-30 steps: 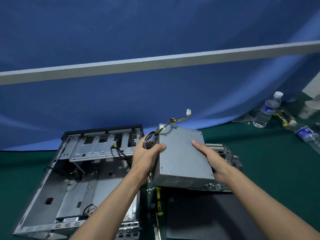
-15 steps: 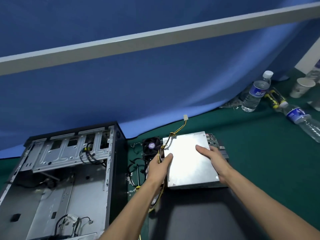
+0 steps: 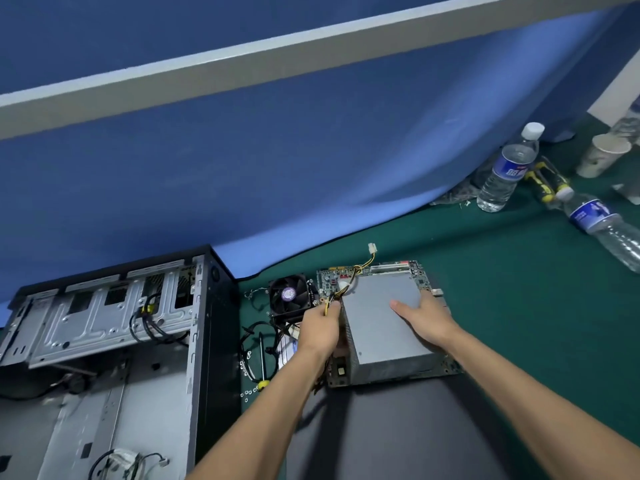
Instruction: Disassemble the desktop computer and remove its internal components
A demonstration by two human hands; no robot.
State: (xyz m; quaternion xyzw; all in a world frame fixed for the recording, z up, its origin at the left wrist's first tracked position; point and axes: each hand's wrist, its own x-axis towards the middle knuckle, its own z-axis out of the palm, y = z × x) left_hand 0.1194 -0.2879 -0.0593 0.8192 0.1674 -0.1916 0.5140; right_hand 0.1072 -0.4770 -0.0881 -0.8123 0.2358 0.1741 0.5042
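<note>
Hands at centre frame settle a grey power supply (image 3: 384, 327) flat on top of a motherboard (image 3: 398, 270), whose green edge shows beyond the box's far and near sides. The right hand (image 3: 424, 315) lies open on the supply's top panel, fingers spread and straight, the thumb pointing toward the left of the frame. The left hand (image 3: 320, 329) curls around the yellow-and-black cable bundle (image 3: 349, 284) at the supply's left edge; one strand arcs away to a small white connector (image 3: 372, 248) raised above the green surface (image 3: 502, 306). Just left of that hand sits a black cooling fan (image 3: 289, 299), with loose black wires and a yellow-tipped screwdriver (image 3: 262, 358) below it. The opened computer case (image 3: 104, 323) fills the lower left of the frame, its metal drive bays bare and a few cables hanging inside. At upper right, well apart from the work, stand one water bottle (image 3: 505, 171), a second bottle lying on its side (image 3: 602, 226) and a paper cup (image 3: 604, 155). A blue cloth backdrop (image 3: 277, 150) covers the top of the frame.
</note>
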